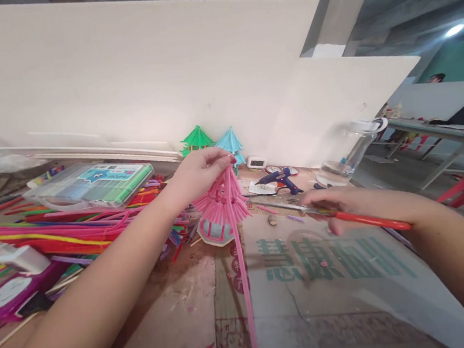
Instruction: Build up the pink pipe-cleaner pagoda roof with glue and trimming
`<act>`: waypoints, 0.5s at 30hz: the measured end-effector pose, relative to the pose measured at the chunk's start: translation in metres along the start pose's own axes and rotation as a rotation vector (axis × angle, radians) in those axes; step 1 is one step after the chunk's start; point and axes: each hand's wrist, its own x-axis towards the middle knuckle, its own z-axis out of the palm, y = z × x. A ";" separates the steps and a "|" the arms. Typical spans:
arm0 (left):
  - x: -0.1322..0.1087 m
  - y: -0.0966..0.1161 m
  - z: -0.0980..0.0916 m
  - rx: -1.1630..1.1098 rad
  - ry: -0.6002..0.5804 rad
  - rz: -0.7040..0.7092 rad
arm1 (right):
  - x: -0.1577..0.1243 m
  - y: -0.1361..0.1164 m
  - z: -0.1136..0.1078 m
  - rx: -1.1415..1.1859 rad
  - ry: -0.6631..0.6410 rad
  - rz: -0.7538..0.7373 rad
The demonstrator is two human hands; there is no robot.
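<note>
At the centre, my left hand [210,165] is closed in a pinch at the peak of a small pavilion model with a pink pipe-cleaner roof [218,203]. From that peak a long pink pipe cleaner [245,286] runs down over the roof and out at the bottom of the view. The model's pale, many-sided base [216,234] shows below the roof. To the right, my right hand [332,202] is closed around red-handled pliers [372,219]. Their metal end points left towards the roof. Some of its fingers are hidden behind the tool.
Green [197,138] and blue [230,141] pavilion models stand behind. A blue glue gun [279,179], a small clock [256,162] and a clear jug [346,150] are at the back right. Coloured pipe cleaners [58,232] and a plastic case [94,183] crowd the left.
</note>
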 end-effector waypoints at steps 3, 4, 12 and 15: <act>-0.001 0.006 0.000 0.031 0.005 -0.010 | 0.011 -0.011 -0.001 -0.017 -0.018 -0.051; -0.002 0.007 0.001 0.042 0.003 -0.011 | 0.014 -0.012 -0.001 -0.014 -0.011 -0.063; -0.004 0.010 0.004 0.066 0.000 0.006 | 0.031 -0.007 0.006 0.000 -0.084 -0.171; -0.004 0.009 0.005 0.067 0.006 0.017 | 0.036 -0.006 0.012 -0.002 0.042 -0.194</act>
